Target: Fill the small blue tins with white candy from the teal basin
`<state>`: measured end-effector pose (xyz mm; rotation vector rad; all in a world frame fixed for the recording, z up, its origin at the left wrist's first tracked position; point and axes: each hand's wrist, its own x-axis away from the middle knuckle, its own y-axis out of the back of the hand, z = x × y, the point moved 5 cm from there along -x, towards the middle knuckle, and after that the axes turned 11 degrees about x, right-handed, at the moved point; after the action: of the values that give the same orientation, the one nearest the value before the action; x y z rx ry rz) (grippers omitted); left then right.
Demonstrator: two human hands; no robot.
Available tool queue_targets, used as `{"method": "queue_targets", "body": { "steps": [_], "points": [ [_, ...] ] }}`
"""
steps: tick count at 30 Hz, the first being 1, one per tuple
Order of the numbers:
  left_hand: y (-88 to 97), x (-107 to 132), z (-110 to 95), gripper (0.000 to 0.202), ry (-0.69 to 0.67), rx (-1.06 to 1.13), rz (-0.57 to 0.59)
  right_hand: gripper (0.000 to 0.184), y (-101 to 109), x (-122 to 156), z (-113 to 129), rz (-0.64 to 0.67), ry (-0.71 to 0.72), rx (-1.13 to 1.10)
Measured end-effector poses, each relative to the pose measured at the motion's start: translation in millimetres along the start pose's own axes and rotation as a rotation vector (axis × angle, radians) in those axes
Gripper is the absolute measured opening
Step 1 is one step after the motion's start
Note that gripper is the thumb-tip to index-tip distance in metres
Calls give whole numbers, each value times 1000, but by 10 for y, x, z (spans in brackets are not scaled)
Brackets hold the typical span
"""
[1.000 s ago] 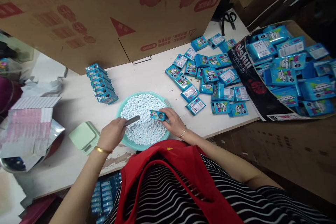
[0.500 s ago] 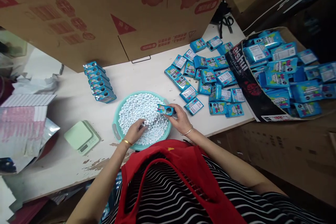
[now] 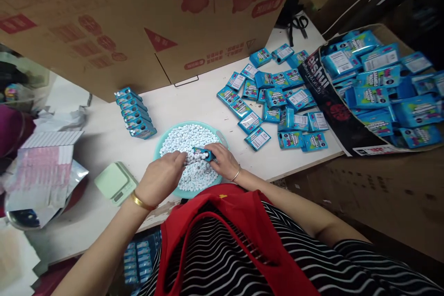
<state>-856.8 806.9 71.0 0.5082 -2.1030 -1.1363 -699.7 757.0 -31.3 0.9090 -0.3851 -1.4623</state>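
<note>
A light-green basin (image 3: 209, 126) full of small white candies (image 3: 189, 136) stands on the table in front of me. Over it, my right hand (image 3: 222, 161) grips a small blue candy box (image 3: 201, 151), with its end towards my left hand and white candies at the opening. My left hand (image 3: 163, 176) is closed above the basin's left side, its fingertips close to that box. A small heap of candies lies between the fingertips and the box; what the fingers pinch is hidden.
Filled blue boxes (image 3: 136, 113) stand in a row behind the basin. A green scale (image 3: 116, 182) sits to the left. Loose blue boxes (image 3: 258, 138) lie to the right, beside a carton (image 3: 321, 90) piled with more. A large cardboard box (image 3: 125, 32) borders the back; scissors (image 3: 300, 25) lie far right.
My left hand has risen out of the candies and come to the box. My right hand has brought the box left and lower, turning its opening towards the left hand.
</note>
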Motion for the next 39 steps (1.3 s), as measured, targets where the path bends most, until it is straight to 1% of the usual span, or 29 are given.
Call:
{"method": "queue_targets", "body": {
  "steps": [4,6,8,9,11,12,13,14,15,16,17,19,20,22,23,24,25,26,28,29,31,32,33,35,37,39],
  "points": [
    [193,59,-273,30,12,-173,31,51,-19,3,22,0,16,-35],
    [289,115,-342,30,-2,-195,44,50,-14,4,24,-3,12,-49],
    [369,168,-312,25,-17,-189,37,47,-4,-1,29,-9,7,-71],
    [397,186,-257,21,-23,-173,16,45,2,-7,38,-15,9,-86],
    [400,182,-94,14,-50,-92,-63,40,12,-25,70,-32,14,-115],
    [365,153,-1,20,-77,-26,-109,37,12,-37,93,-38,15,-125],
    [302,106,88,32,-112,48,-148,36,6,-50,117,-38,10,-131],
    [211,41,165,44,-149,121,-172,35,-5,-66,137,-33,-4,-133],
    [102,-36,225,49,-182,188,-178,34,-20,-84,154,-22,-20,-132],
    [-16,-118,266,48,-209,243,-166,32,-32,-103,163,-5,-31,-131],
    [-124,-193,289,42,-229,287,-149,32,-34,-120,161,11,-36,-133],
    [-261,-294,306,29,-243,345,-133,40,29,-142,84,10,-48,-120],
    [-274,-313,317,26,-238,358,-149,45,106,-138,-10,-16,-79,-94],
    [-199,-286,387,26,-201,351,-234,54,341,-70,-330,-104,-227,31],
    [-125,-247,457,28,-170,339,-300,53,486,4,-542,-158,-338,126],
    [-44,-195,554,29,-134,324,-373,55,613,99,-766,-172,-442,245],
    [33,-134,681,31,-93,308,-449,62,708,200,-984,-173,-491,269],
    [98,-68,836,32,-46,292,-520,73,771,310,-1203,-161,-535,288],
    [164,65,1219,34,63,259,-628,96,784,562,-1643,-19,-704,464],
    [160,124,1433,34,121,245,-656,104,745,682,-1822,62,-770,509],
    [84,208,1862,34,233,226,-656,108,624,865,-2044,183,-826,483],
    [14,224,2055,34,277,227,-629,108,570,927,-2092,210,-841,442],
    [-72,220,2225,34,314,236,-589,107,534,971,-2106,209,-860,394],
    [-270,161,2481,34,363,267,-492,100,506,1025,-2060,155,-926,253],
    [-456,58,2631,34,380,296,-425,86,495,1071,-1960,86,-1041,-9],
    [-592,-49,2711,34,394,303,-418,68,475,1116,-1814,24,-1163,-387]
  ]
}}
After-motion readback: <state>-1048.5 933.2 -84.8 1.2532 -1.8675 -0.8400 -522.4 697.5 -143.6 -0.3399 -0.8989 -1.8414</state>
